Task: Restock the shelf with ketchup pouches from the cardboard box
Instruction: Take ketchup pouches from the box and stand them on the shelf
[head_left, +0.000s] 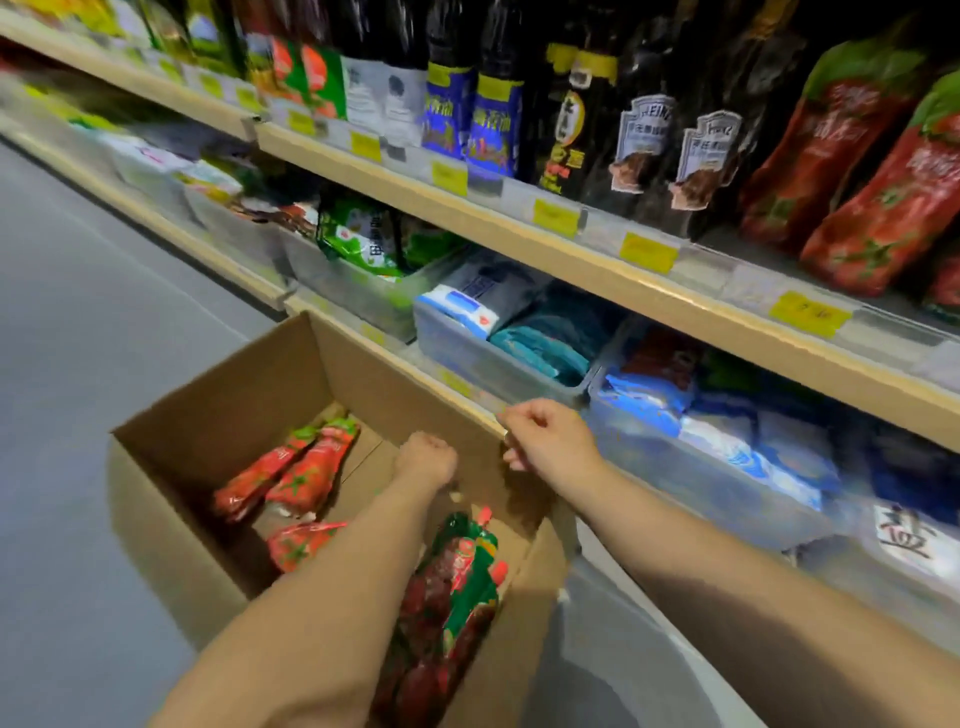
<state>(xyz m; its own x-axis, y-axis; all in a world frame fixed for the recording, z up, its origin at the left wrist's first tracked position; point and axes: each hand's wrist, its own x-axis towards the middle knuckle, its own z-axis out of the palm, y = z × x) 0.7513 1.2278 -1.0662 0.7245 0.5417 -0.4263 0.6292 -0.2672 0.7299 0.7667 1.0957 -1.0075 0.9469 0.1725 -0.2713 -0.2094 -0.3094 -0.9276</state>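
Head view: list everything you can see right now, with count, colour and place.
cardboard box: one, brown, open, on the floor by the shelf.
ketchup pouches in box: several, red and green, lying loose.
ketchup pouches on shelf: at least two, red, upper right.
dark bottles: a row, black, upper shelf.
price tags: several, yellow, shelf edge.
clear bins: several, lower shelf, holding packets.
left hand: inside the box, fingers curled.
right hand: at the box's far rim.
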